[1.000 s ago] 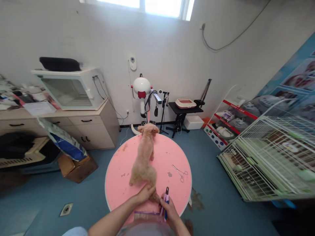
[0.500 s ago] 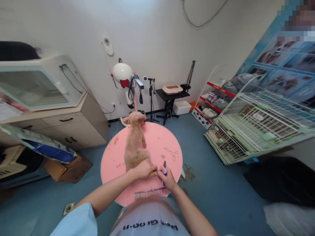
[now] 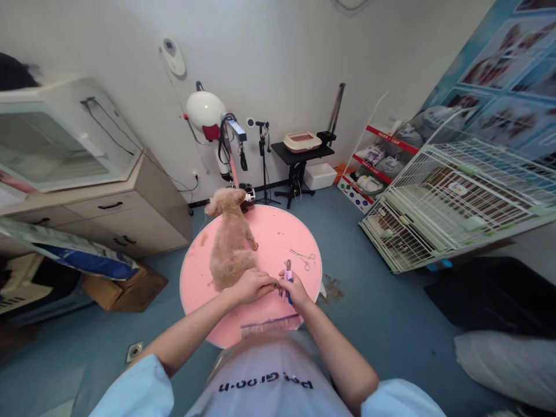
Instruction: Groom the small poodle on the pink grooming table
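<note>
A small tan curly dog (image 3: pixel 229 243) stands on a round pink grooming table (image 3: pixel 204 284), facing away towards the wall. My left hand (image 3: pixel 251 285) is closed round the dog's hind leg at its rear. My right hand (image 3: pixel 296 291) grips a purple and blue nail clipper (image 3: pixel 287 279), its tip right next to the paw held by my left hand. A pair of small metal scissors (image 3: pixel 303 258) lies on the table to the right of the dog. A comb (image 3: pixel 269 326) rests at the table's near edge.
A white stand dryer (image 3: pixel 207 116) and a black side table (image 3: pixel 302 156) stand by the far wall. Wooden cabinets with a glass-fronted box (image 3: pixel 65 145) are at the left, white wire cages (image 3: pixel 456 202) at the right, a cardboard box (image 3: pixel 125 288) on the blue floor.
The camera has tilted down and shifted, so my arms and shirt show more. My hands have stayed on the dog's hind leg; the dog has turned its head to the left.
</note>
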A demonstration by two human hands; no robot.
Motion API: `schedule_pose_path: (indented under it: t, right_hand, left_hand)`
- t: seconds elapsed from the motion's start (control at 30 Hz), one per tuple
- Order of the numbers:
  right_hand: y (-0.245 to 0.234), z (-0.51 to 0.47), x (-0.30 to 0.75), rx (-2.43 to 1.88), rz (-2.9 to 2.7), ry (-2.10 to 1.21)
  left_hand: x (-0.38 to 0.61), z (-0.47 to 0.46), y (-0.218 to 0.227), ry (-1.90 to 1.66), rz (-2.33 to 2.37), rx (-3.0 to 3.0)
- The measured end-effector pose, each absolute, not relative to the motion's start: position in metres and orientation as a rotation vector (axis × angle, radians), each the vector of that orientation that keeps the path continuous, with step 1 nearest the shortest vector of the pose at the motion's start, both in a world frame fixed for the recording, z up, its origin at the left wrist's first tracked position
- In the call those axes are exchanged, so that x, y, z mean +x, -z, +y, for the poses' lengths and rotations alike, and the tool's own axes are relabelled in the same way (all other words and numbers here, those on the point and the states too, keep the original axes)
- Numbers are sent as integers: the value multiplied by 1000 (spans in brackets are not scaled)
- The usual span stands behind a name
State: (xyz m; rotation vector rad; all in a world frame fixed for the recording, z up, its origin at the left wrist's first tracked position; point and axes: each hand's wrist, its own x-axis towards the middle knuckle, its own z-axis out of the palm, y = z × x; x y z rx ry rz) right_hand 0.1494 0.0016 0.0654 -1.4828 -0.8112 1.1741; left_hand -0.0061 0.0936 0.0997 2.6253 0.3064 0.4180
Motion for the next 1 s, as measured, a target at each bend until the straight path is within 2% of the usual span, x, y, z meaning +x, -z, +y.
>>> schedule_pose_path:
  t: [0.2, 0.33, 1.0]
  right_hand:
    - [-79, -13, 179, -1770, -1819, -265]
    - [-92, -15, 190, -1840, -2158, 42]
    - [-109, -1, 192, -1710, -2336, 199]
  left_hand:
    - [-8, 93, -101, -410, 508, 2531]
    - [-7, 92, -109, -326, 616, 2517]
    - [-5, 90, -112, -273, 707, 2477]
